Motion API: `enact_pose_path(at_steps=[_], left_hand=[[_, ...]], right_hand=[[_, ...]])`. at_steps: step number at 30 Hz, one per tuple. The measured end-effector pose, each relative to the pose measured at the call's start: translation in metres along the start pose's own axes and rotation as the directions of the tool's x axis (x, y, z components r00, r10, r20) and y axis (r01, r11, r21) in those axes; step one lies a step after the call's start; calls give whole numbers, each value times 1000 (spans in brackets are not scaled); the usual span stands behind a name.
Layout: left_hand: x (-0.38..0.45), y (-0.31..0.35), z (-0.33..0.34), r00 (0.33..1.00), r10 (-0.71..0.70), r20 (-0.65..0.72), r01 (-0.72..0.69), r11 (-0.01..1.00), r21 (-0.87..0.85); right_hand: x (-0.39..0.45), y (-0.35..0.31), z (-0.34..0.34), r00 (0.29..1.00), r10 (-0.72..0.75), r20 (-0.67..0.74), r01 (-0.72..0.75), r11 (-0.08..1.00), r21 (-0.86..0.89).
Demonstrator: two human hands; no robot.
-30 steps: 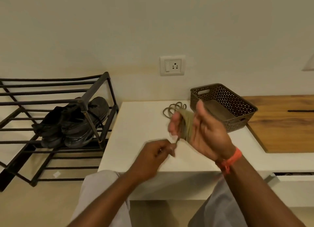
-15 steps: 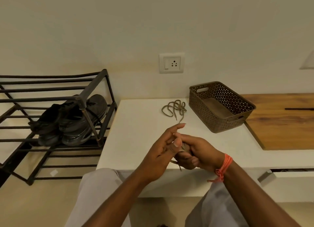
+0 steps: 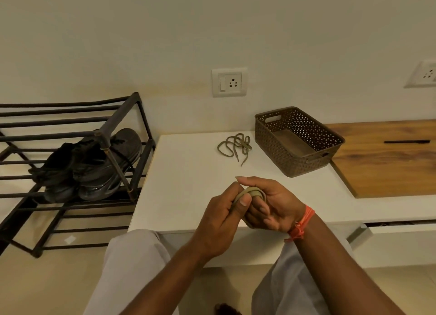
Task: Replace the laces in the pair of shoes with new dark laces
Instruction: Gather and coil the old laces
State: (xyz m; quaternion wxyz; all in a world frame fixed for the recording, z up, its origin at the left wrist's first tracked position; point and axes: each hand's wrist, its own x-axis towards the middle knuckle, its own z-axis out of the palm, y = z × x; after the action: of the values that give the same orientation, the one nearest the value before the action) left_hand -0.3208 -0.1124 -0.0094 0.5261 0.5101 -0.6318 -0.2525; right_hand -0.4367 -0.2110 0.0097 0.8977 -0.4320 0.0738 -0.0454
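A white worktop (image 3: 188,185) runs along a cream wall. Over its near edge the left hand (image 3: 221,218) and right hand (image 3: 271,206) meet, both gripping a coiled tan lace (image 3: 251,194); half a second ago the bundle was hidden between them. A second tan lace (image 3: 233,147) lies beside the brown basket (image 3: 297,163). The dark shoes (image 3: 89,166) sit on the rack (image 3: 70,135).

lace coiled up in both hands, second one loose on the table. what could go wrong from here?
1. The coiled lace is wound round fingers of the right hand and pinched by the left hand; slipped off carelessly, it may spring apart.
2. The loose lace lies tangled beside the basket; it may snag when lifted.
3. Both look olive like old laces; mixing them with the new ones is possible.
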Motion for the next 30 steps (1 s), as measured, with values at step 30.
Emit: enact_pose_path(at_steps=[30], left_hand=[[310,-125,13,921,-232,-313,342,866,364]], right_hand=[[27,-188,-283,227,-460,-859,-602,627,-495]])
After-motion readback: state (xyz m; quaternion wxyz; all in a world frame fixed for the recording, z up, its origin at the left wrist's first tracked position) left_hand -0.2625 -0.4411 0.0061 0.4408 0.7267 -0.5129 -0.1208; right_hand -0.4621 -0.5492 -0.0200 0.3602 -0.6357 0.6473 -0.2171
